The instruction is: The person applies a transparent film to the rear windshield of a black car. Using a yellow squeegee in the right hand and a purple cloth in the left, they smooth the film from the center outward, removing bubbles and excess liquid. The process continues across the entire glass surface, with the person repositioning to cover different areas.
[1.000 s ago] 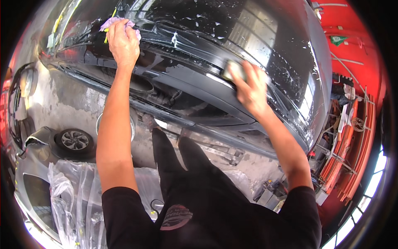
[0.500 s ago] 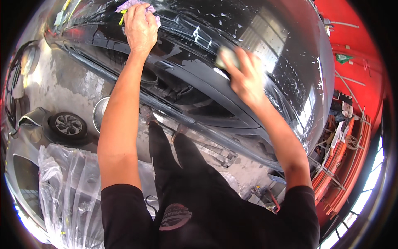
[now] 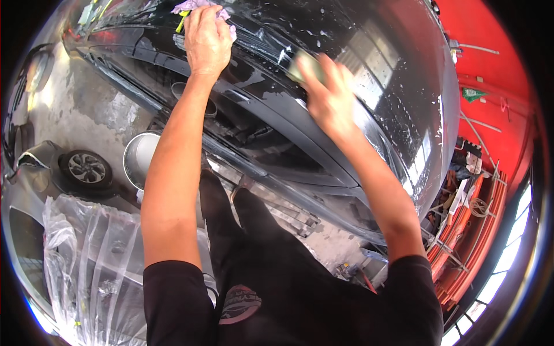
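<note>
A dark car's wet roof (image 3: 398, 86), with whitish splashes and streaks on it, lies in front of me. On the roof's far left part, my left hand (image 3: 208, 49) closes over a crumpled light purple cloth (image 3: 189, 7). A thin yellow thing (image 3: 181, 23) sticks out beside the cloth. Further right, near the roof edge above the side windows, my right hand (image 3: 332, 98) grips a pale greenish block (image 3: 296, 68) against the surface. Motion blurs this hand and the block, so I cannot tell whether it is a sponge or a sanding block.
A white bucket (image 3: 128, 164) stands by the car, partly behind my left forearm. Behind it are a grey car with a wheel (image 3: 86, 168) and clear plastic sheeting (image 3: 92, 259). Orange-red bars (image 3: 482, 230) and clutter line the red wall (image 3: 496, 52) at right.
My right hand has moved left and slightly up along the roof with the block. My left hand, still on the cloth, appears slightly further right. The whole view has shifted a little.
</note>
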The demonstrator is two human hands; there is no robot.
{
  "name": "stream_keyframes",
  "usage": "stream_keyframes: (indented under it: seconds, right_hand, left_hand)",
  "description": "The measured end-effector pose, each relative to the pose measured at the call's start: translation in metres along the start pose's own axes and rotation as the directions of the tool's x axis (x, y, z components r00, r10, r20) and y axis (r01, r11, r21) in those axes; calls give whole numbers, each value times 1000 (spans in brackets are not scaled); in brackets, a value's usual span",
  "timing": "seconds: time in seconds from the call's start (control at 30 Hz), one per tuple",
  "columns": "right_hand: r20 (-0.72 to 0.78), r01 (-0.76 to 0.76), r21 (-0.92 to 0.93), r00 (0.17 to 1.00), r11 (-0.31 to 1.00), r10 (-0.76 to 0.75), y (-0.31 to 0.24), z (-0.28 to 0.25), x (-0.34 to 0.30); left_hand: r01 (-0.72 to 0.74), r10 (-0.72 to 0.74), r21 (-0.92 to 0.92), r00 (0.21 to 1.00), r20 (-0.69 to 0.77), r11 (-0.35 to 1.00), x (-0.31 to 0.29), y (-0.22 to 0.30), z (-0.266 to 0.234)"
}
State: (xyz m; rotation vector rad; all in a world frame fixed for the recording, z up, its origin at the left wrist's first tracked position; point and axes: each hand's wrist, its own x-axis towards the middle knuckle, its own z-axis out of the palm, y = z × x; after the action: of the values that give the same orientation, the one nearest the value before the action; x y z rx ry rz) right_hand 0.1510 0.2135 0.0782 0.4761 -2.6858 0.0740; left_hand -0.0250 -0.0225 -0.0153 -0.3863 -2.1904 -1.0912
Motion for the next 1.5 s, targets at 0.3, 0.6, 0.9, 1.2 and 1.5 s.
stream_keyframes:
  seconds: [0.3, 0.6, 0.9, 1.2, 1.5]
  right_hand:
    - [82, -153, -204, 982, 967, 173, 69, -102, -164]
    - [-7, -152, -45, 988, 987, 152, -12, 9, 23]
    - [68, -340, -214, 930, 916, 361, 66, -140, -243]
    - [-56, -220, 11, 974, 976, 220, 30, -51, -82]
    - [-176, -586, -64, 804, 808, 569, 68, -125, -274]
  left_hand:
    - [72, -72, -2, 997, -9, 997, 7, -6, -10]
    - [-16, 16, 69, 1000, 3, 997, 6, 1, -4]
    - [54, -58, 68, 997, 57, 996, 7, -12, -5]
    - [-57, 64, -71, 993, 99, 996, 10, -18, -8]
    - [-49, 45, 28, 990, 136, 998, 0, -21, -16]
